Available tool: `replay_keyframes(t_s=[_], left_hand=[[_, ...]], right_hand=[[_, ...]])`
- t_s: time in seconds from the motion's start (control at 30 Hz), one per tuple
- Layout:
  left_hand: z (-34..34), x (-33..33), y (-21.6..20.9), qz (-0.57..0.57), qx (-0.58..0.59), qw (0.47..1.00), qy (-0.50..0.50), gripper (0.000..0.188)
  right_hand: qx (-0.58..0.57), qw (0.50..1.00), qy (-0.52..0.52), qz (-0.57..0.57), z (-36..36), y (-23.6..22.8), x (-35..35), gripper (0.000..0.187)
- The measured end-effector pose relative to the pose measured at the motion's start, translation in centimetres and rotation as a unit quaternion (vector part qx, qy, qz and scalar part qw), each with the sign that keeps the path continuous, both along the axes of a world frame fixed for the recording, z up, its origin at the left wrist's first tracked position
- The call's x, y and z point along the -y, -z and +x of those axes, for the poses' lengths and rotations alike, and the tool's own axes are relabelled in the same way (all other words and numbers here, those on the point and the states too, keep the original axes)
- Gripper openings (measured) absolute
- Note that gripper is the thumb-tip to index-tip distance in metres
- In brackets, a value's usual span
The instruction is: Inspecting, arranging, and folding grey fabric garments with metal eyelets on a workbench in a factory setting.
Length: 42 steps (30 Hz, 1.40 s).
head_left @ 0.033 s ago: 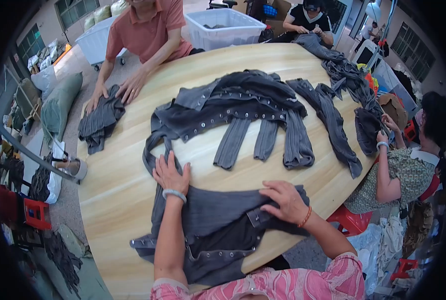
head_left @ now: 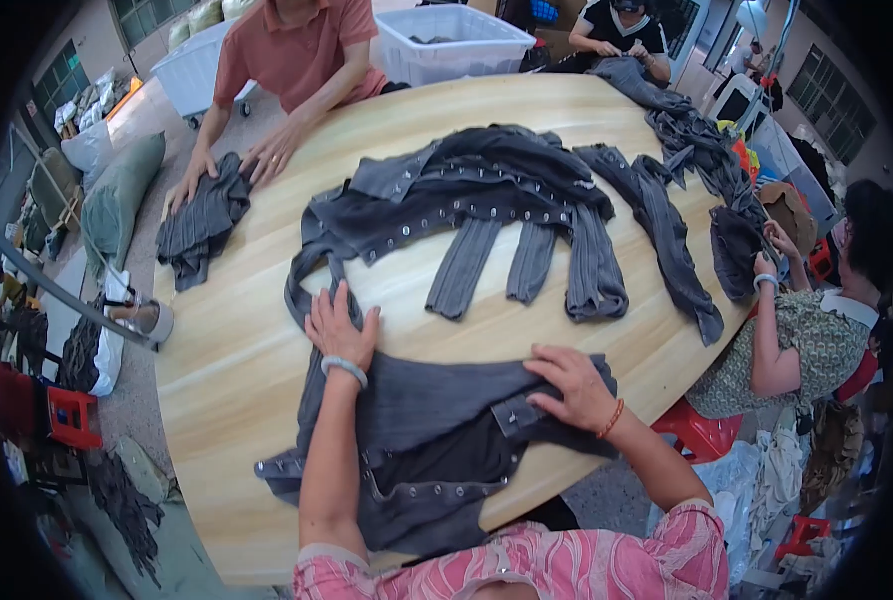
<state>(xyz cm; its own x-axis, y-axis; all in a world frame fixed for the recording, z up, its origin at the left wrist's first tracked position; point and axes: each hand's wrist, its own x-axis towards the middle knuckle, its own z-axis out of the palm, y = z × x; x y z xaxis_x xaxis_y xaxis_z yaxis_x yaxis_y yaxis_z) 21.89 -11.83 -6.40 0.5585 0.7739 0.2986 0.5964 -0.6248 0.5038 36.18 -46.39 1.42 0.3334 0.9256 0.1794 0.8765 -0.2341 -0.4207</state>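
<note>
Fingers of the left hand (head_left: 338,325) are laid flat and slightly spread on the upper left edge of a dark grey garment (head_left: 436,420), which is spread on the near side of the round wooden table (head_left: 226,360). Its snap-studded right edge is pressed under the right hand (head_left: 571,385), fingers together and flat, nothing pinched.

Bare table (head_left: 226,370) left; garment pile (head_left: 486,200) blocks ahead

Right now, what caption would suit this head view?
Both hands, left and right, press flat on a dark grey garment on a round wooden table.
</note>
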Motion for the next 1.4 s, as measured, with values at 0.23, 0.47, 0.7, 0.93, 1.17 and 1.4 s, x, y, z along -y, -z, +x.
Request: replay_keyframes(t_s=[0.23, 0.47, 0.7, 0.93, 1.17, 1.4], left_hand=[[-10.5, 2.7, -8.7, -0.076, 0.176, 0.964, 0.184, 0.049], [-25.6, 9.6, -5.5, -0.063, 0.000, 0.988, 0.139, 0.048], [-28.0, 9.8, -4.9, 0.042, -0.086, 0.992, 0.083, 0.044], [-26.3, 6.6, -4.8, 0.073, -0.066, 0.992, 0.076, 0.041], [-24.7, 4.6, -4.7, 0.081, -0.065, 0.990, 0.099, 0.042], [-24.5, 5.2, -6.1, 0.067, -0.059, 0.991, 0.096, 0.043]], right_hand=[[0.153, 0.974, 0.165, 0.011, 1.8, 2.5, 6.5, 0.047], [0.113, 0.988, 0.089, 0.063, -2.2, 1.0, 5.3, 0.041], [0.014, 0.992, 0.062, 0.106, -0.1, 1.1, 3.4, 0.016], [-0.217, 0.965, 0.089, 0.116, 5.2, -3.4, -0.3, 0.020], [-0.031, 0.967, 0.238, 0.086, 9.9, 0.2, -2.8, 0.020], [0.053, 0.981, 0.136, 0.130, 2.3, -1.3, -1.6, 0.010]])
